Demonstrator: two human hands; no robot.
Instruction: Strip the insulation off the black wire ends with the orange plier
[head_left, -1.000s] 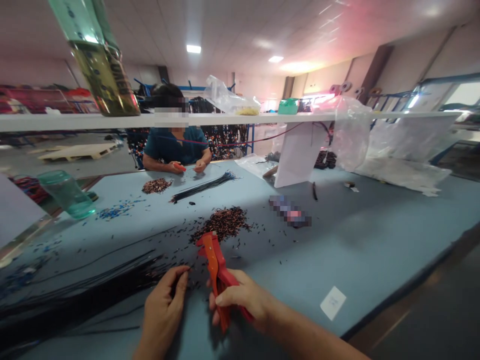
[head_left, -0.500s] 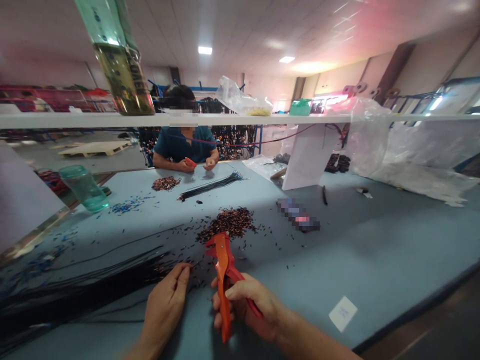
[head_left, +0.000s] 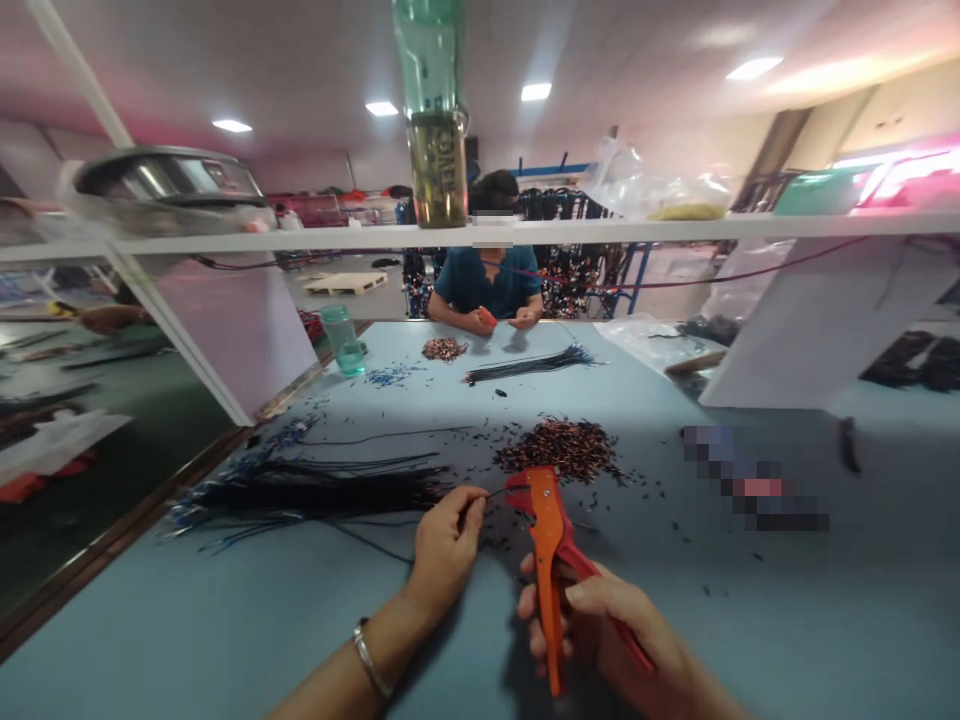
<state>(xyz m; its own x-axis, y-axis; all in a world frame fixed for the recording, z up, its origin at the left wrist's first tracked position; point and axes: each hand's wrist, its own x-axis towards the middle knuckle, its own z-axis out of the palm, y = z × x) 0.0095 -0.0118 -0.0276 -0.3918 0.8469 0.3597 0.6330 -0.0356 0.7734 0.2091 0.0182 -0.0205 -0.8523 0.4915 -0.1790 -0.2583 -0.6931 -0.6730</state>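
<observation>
My right hand [head_left: 592, 610] is wrapped around an orange and red wire stripper [head_left: 550, 540], whose jaws point away from me. Between thumb and fingertips, my left hand [head_left: 450, 540] pinches a thin black wire [head_left: 496, 491]. The wire's tip is at the stripper's jaws; whether they close on it I cannot tell. To the left lies a bundle of black wires [head_left: 322, 492], its far-left ends blue-tipped. Just beyond the stripper is a heap of small black and copper-coloured offcuts [head_left: 566, 448], some scattered around it.
Across the table [head_left: 300, 620] sits a person [head_left: 487, 285] holding a red tool, near another wire bundle [head_left: 525, 366]. A shelf [head_left: 337, 238] runs overhead with a bottle [head_left: 439, 170] on it. A blurred-out flat object [head_left: 750, 480] lies right; a green cup [head_left: 343, 342] stands back left.
The view has swung left, so everything sits further right in it. My left hand has brought the wire's end to the stripper's jaws. The right hand keeps its hold.
</observation>
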